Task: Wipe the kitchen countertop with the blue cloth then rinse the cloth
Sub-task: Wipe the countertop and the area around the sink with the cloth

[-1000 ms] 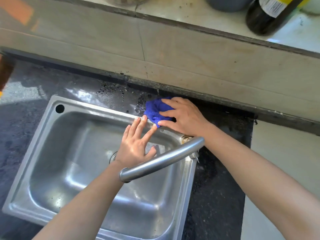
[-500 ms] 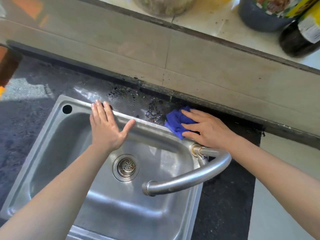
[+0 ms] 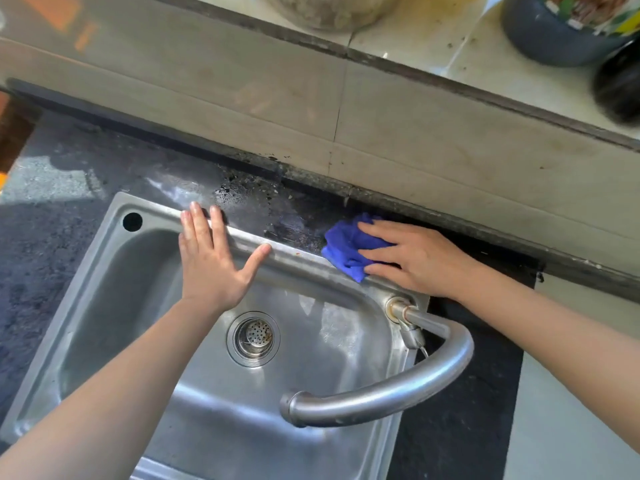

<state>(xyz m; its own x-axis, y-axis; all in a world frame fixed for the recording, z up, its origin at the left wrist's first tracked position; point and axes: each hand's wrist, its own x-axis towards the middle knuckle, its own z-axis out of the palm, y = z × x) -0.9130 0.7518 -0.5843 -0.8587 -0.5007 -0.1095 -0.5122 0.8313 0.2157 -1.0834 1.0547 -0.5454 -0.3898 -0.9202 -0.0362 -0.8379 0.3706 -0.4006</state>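
Note:
The crumpled blue cloth (image 3: 341, 249) lies on the wet dark countertop (image 3: 263, 209) at the back rim of the steel sink (image 3: 104, 271), near the tap's base. My right hand (image 3: 415, 258) presses flat on the cloth with straight fingers, covering its right half. My left hand (image 3: 211, 261) rests open over the sink's back rim, fingers spread, fingertips on the countertop, well left of the cloth. The curved steel tap (image 3: 398, 393) swings over the basin, no water running.
A tiled upstand (image 3: 415, 140) rises behind the countertop, with a ledge above holding a clear jar (image 3: 329, 8), a dark pot (image 3: 561, 36) and a dark bottle (image 3: 620, 88). The drain strainer (image 3: 253, 337) sits mid-basin. Pale floor (image 3: 561, 393) shows at right.
My left hand has slid left along the sink's back rim, away from the cloth. The right hand with the cloth has stayed near the tap's base. The view has tilted up.

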